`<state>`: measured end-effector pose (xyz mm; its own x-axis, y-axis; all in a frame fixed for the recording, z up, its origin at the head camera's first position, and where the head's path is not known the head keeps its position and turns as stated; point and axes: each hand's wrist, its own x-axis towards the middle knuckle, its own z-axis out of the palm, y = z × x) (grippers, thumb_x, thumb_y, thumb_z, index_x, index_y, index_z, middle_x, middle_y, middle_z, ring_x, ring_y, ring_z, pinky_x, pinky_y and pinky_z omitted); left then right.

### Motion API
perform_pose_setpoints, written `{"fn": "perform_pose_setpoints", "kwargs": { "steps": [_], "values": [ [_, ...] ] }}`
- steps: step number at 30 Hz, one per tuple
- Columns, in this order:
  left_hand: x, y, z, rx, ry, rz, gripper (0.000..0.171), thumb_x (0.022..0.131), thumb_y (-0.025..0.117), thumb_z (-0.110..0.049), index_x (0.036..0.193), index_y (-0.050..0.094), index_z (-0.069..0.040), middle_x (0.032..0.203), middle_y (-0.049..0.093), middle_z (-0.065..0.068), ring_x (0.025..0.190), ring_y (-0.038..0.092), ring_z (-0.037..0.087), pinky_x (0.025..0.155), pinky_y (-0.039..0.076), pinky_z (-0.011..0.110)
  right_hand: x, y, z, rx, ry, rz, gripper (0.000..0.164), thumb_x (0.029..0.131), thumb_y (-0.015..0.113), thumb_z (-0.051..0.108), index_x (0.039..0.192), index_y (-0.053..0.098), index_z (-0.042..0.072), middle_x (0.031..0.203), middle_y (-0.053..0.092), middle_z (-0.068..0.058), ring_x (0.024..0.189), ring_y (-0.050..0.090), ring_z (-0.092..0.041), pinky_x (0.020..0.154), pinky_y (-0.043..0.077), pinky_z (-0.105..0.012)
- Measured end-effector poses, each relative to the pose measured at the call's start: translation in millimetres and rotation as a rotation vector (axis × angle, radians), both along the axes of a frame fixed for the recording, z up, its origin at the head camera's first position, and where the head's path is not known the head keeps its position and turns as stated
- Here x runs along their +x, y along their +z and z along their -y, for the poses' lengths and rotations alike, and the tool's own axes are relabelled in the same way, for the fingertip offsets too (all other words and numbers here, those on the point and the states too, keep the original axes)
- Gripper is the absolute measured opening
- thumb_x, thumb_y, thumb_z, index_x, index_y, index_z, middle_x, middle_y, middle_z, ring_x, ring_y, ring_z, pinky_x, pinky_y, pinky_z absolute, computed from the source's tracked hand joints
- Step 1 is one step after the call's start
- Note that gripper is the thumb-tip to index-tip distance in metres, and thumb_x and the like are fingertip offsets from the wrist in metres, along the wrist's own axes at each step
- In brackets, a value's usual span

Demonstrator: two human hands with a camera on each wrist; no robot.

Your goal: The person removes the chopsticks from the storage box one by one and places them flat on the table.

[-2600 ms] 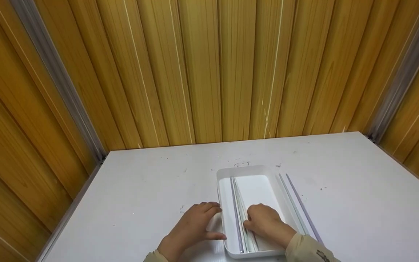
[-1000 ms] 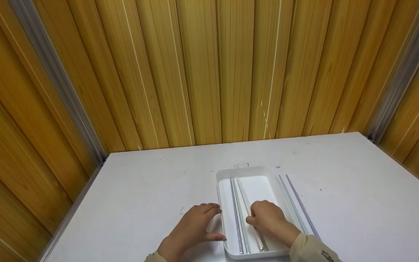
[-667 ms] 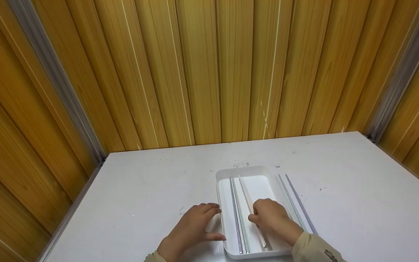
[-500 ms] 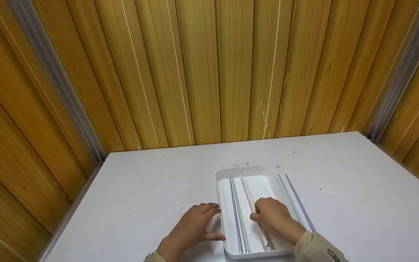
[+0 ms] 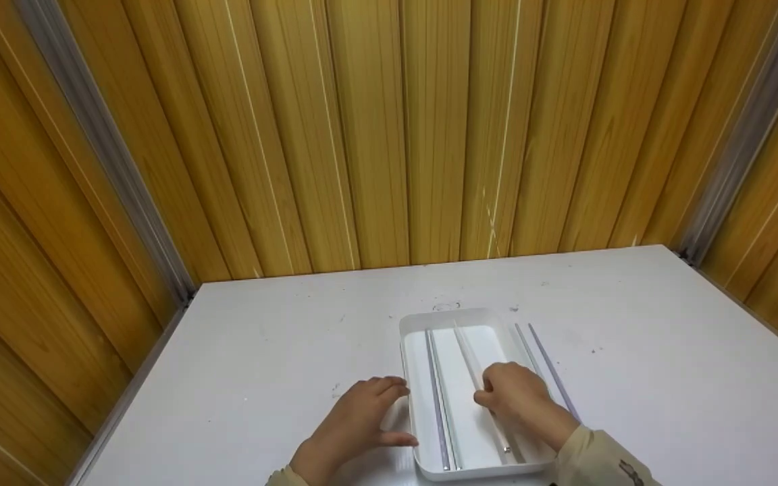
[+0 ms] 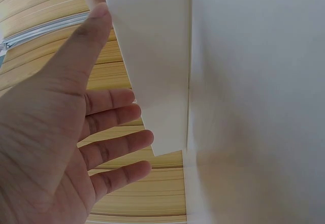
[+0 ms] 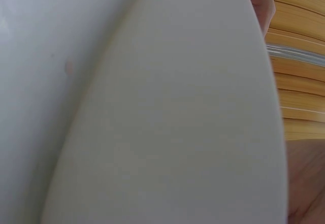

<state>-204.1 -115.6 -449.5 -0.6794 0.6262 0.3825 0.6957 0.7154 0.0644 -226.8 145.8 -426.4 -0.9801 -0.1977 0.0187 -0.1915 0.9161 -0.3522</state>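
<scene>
In the head view a white rectangular tray (image 5: 470, 475) stands on the table. My right hand (image 5: 517, 401) is inside it, thumb and curled fingers pinching a pale, whitish chopstick (image 5: 468, 354) with a metallic near end. That chopstick slants over the tray floor; whether a second lies along it I cannot tell. On the tray's left side lie a lilac chopstick (image 5: 437, 405) and pale green ones (image 5: 446, 405) beside it. My left hand (image 5: 355, 422) is spread at the left wall, thumb and fingertips against it. The right wrist view is mostly tray wall (image 7: 172, 107), hiding the pinch.
Just right of the tray, a pale green chopstick (image 5: 527, 347) and a lilac chopstick (image 5: 551, 368) lie on the white table (image 5: 281, 344), partly behind the right forearm. Wood-patterned panels (image 5: 375, 135) rise behind the table.
My right hand has carried the whitish chopstick rightward, away from the lilac and green ones, which stay at the tray's left side. My left hand has held its place.
</scene>
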Motion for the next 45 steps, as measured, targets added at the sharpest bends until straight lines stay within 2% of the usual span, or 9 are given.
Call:
{"fn": "perform_pose_setpoints", "kwargs": {
  "steps": [11,25,37,45],
  "values": [
    [0.3,0.9,0.0,-0.004,0.000,0.006,0.066,0.078,0.064,-0.062,0.118,0.062,-0.010,0.123,0.063,0.001,0.109,0.062,0.019,0.091,0.054,0.033,-1.6,4.2,-9.7,-0.013,-0.023,-0.018,0.022,0.077,0.065,0.018,0.058,0.055,0.011,0.056,0.052,0.002,0.055,0.046,-0.013,0.048,0.033,-0.024],
    [0.4,0.4,-0.4,-0.010,0.014,-0.004,0.066,0.076,0.067,-0.062,0.117,0.063,-0.011,0.122,0.064,0.002,0.106,0.063,0.019,0.090,0.054,0.031,1.1,9.4,-27.4,-0.039,-0.037,-0.031,0.024,0.081,0.064,0.017,0.060,0.054,0.011,0.056,0.051,0.002,0.053,0.046,-0.012,0.047,0.034,-0.020],
    [-1.0,-1.1,1.0,0.019,-0.022,-0.040,0.064,0.077,0.066,-0.062,0.116,0.063,-0.010,0.121,0.064,0.002,0.106,0.064,0.018,0.090,0.055,0.032,1.3,13.8,-41.2,-0.050,-0.052,-0.053,0.023,0.080,0.063,0.017,0.061,0.052,0.012,0.058,0.049,0.002,0.055,0.044,-0.013,0.049,0.032,-0.022],
    [-1.4,-2.1,1.1,0.028,-0.038,-0.067,0.064,0.076,0.067,-0.060,0.115,0.064,-0.010,0.120,0.065,0.002,0.104,0.064,0.018,0.087,0.055,0.030,0.9,17.1,-46.5,-0.039,-0.082,-0.029,0.027,0.082,0.064,0.019,0.061,0.050,0.012,0.058,0.046,0.001,0.054,0.043,-0.012,0.048,0.031,-0.022]
  ]
}}
